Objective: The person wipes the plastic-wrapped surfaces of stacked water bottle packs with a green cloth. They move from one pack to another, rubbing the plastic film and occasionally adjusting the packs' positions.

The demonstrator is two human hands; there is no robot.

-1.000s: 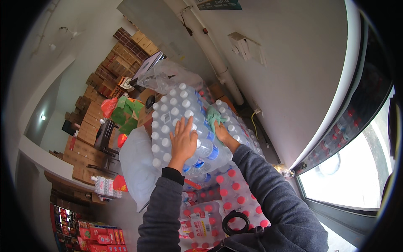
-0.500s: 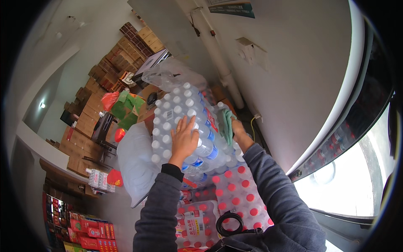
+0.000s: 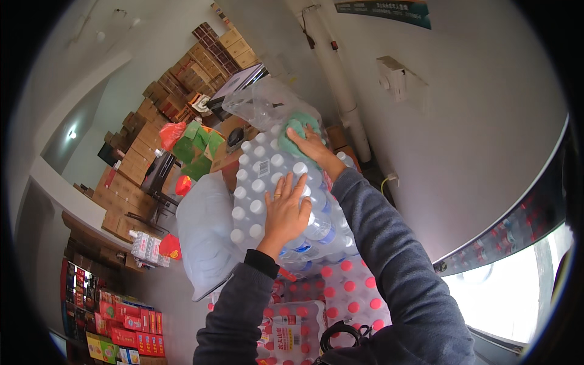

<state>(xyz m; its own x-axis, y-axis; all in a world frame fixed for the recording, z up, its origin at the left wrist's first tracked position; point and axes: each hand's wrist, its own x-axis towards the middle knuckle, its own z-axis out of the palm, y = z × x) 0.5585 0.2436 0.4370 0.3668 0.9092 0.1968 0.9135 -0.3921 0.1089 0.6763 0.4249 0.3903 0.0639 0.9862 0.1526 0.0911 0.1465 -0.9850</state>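
Observation:
A shrink-wrapped pack of water bottles (image 3: 258,185) with white caps lies in front of me, caps facing up. My left hand (image 3: 285,214) rests on its near part, fingers spread on the film and caps, holding nothing. At the pack's far right, my right hand (image 3: 313,148) presses a green cloth (image 3: 292,129) onto the wrapped caps, gripping it from above. Part of the cloth is hidden beneath the palm. Under and in front of this pack are packs of red-capped bottles (image 3: 350,286).
A stuffed pale bag (image 3: 204,225) leans against the pack's left side. Clear plastic film (image 3: 258,103) lies behind it. To the right rise a white pipe (image 3: 350,115) and a wall (image 3: 450,152). Stacked cartons (image 3: 131,167) and red boxes (image 3: 131,322) stand to the left.
My right hand has carried the cloth from beside the pack's right side up and forward onto its far top. The left hand stays on the caps. The view has shifted slightly.

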